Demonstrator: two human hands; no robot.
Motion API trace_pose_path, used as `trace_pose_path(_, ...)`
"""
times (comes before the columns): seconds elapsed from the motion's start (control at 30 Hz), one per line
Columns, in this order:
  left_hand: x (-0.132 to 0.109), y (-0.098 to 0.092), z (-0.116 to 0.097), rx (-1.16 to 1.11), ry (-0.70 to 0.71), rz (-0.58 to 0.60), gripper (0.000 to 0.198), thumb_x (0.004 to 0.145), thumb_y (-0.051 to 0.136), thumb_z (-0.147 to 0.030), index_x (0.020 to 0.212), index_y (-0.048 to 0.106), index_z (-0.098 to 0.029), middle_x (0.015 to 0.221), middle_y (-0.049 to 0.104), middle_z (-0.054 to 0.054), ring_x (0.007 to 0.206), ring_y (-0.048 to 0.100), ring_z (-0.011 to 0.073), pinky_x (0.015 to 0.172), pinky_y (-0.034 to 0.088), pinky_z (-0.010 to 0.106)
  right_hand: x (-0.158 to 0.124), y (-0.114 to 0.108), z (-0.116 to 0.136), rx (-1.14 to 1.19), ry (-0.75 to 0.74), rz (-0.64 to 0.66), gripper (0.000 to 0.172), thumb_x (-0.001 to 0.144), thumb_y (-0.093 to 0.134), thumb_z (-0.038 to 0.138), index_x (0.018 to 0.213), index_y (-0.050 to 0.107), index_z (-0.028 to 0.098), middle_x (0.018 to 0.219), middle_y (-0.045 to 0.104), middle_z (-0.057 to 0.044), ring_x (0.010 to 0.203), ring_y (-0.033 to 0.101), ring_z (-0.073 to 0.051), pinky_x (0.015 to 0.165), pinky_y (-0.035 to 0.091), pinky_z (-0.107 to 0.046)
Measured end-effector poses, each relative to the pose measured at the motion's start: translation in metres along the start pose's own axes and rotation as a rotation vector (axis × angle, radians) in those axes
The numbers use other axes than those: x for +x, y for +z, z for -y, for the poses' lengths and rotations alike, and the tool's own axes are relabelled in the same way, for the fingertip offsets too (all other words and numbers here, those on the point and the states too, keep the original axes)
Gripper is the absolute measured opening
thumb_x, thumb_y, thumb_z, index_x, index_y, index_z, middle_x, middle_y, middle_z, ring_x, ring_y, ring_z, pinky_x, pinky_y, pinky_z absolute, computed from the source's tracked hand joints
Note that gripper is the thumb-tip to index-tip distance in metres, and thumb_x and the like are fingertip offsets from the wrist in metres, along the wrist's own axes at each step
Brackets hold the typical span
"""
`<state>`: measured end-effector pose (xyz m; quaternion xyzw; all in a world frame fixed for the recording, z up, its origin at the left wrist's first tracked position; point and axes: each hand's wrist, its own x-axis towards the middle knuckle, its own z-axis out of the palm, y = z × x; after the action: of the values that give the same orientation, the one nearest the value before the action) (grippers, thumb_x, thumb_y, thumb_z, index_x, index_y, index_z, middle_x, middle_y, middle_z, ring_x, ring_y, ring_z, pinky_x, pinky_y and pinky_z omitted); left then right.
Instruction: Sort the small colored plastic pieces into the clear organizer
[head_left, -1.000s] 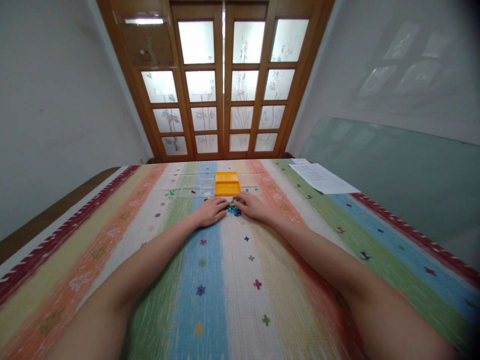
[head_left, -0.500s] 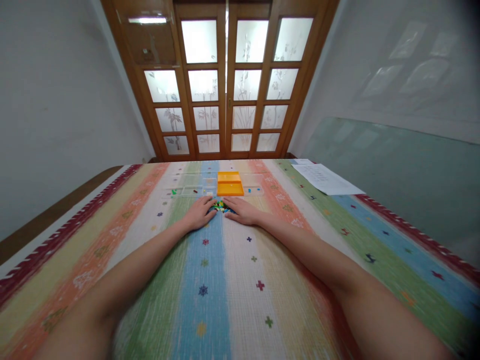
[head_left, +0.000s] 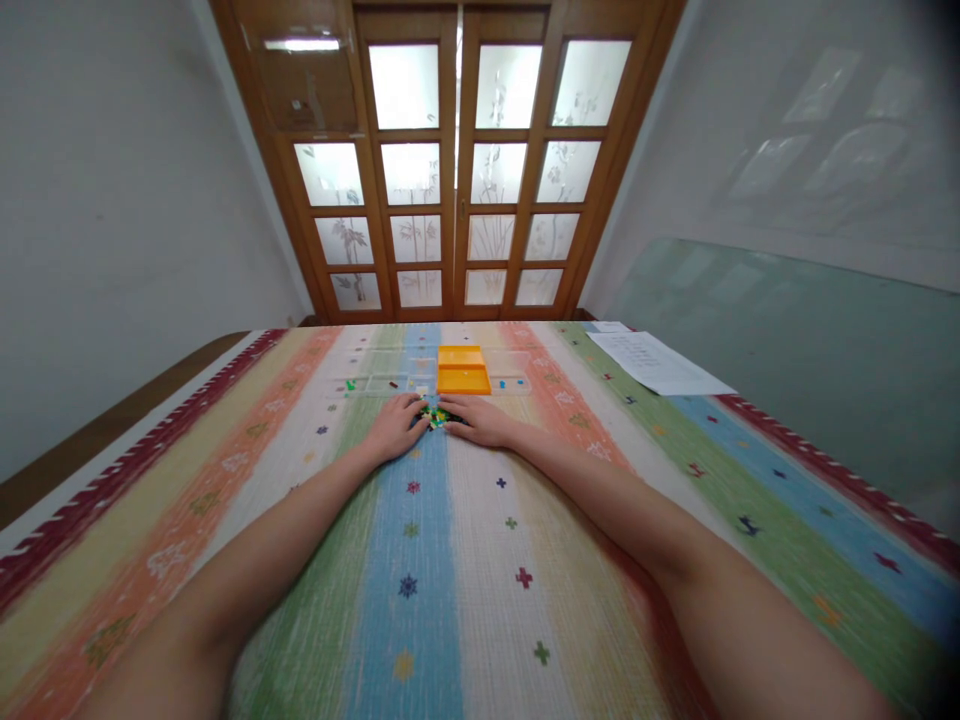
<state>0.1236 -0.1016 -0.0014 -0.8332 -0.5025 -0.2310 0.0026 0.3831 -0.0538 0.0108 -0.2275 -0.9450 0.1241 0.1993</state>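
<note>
A heap of small bricks (head_left: 436,418) in green, yellow, white, blue and black lies on the striped tablecloth (head_left: 409,640). My left hand (head_left: 395,427) rests palm down at the heap's left side, fingers stretched out. On the other side my right hand (head_left: 478,421) lies flat, its fingertips at the bricks. Both hands touch the heap's edges and cover part of it. Just beyond them stands an open orange box (head_left: 463,381), with a tiny pale piece in it.
Clear plastic boxes flank the orange one: the left one (head_left: 375,384) holds green, brown and white pieces, the right one (head_left: 517,391) blue pieces. Printed paper sheets (head_left: 656,362) lie at the far right. Wooden glass doors (head_left: 459,150) stand behind the table.
My right hand has shifted slightly left, so the hands are a little closer together around the brick heap. The view has tilted slightly.
</note>
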Motion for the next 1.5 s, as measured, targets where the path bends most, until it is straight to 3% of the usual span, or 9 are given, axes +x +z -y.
trace_pose_path(0.37, 0.003, 0.004, 0.002, 0.006, 0.026, 0.064, 0.044, 0.102, 0.05, -0.047, 0.139, 0.06, -0.025, 0.149, 0.054, 0.011, 0.14, 0.047, 0.0279, 0.122, 0.034, 0.049, 0.006, 0.003, 0.001, -0.036, 0.011, -0.038, 0.043, 0.105, 0.053, 0.042, 0.143, 0.063, 0.023, 0.148, 0.059, -0.013, 0.136, 0.056, -0.028, 0.116, 0.043, -0.049)
trace_pose_path(0.6, 0.003, -0.001, -0.002, -0.021, 0.005, 0.016, 0.043, 0.105, 0.045, -0.049, 0.134, 0.064, -0.024, 0.134, 0.061, 0.011, 0.13, 0.052, 0.0275, 0.117, 0.04, 0.047, 0.005, 0.003, 0.004, -0.037, -0.015, -0.085, 0.038, 0.106, 0.053, 0.04, 0.136, 0.067, 0.023, 0.14, 0.065, -0.013, 0.132, 0.057, -0.026, 0.115, 0.044, -0.047)
trace_pose_path(1.17, 0.012, 0.003, -0.004, 0.038, 0.143, 0.12, 0.046, 0.107, 0.036, -0.043, 0.142, 0.058, -0.022, 0.153, 0.053, 0.01, 0.146, 0.041, 0.0266, 0.126, 0.025, 0.05, 0.008, 0.008, -0.003, -0.039, 0.02, -0.087, 0.039, 0.107, 0.051, 0.041, 0.138, 0.067, 0.025, 0.141, 0.064, -0.013, 0.132, 0.057, -0.027, 0.114, 0.044, -0.049)
trace_pose_path(1.5, 0.017, 0.002, -0.007, -0.016, 0.139, 0.105, 0.044, 0.106, 0.04, -0.04, 0.142, 0.06, -0.026, 0.147, 0.057, 0.009, 0.139, 0.046, 0.0265, 0.124, 0.03, 0.052, 0.008, 0.009, -0.002, -0.044, 0.051, -0.093, 0.038, 0.107, 0.051, 0.039, 0.138, 0.065, 0.025, 0.144, 0.061, -0.013, 0.135, 0.055, -0.026, 0.115, 0.042, -0.05)
